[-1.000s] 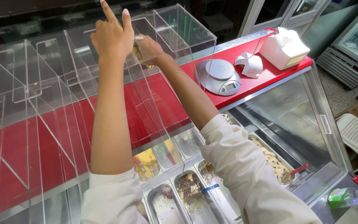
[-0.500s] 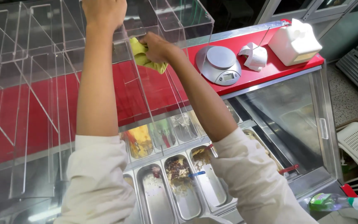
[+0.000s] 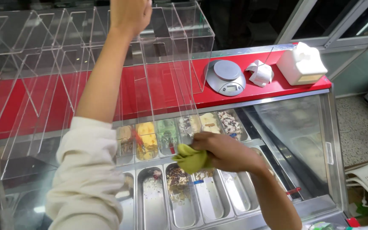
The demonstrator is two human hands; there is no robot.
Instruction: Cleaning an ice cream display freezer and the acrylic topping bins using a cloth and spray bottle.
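Right hand (image 3: 228,151) now low, down at the bottom edge of the clear acrylic divider rack (image 3: 167,64); half a second ago it was up against the rack's panels. Fingers closed around a crumpled yellow-green cloth (image 3: 191,158), which sits over the steel ice-cream tubs, just below the rack's lower edge. Left hand (image 3: 129,15) stays high on the rack's top edge; palm against the acrylic, fingers cut off by the frame, so their spread cannot be told.

Edges and room: the rack leans over the red counter top (image 3: 158,91), its right-hand panel ending short of a round grey kitchen scale (image 3: 225,76). Right of the rack the counter carries the scale, a folded white paper piece (image 3: 259,72) and a white boxy napkin dispenser (image 3: 301,64), each apart from the next. Open room lies below the rack, above the tubs.

Containers: back row of tubs (image 3: 171,132) below the rack holds yellow, green and brown-and-white ice cream. Front row of steel tubs (image 3: 154,200) mostly scraped, with dark remnants.
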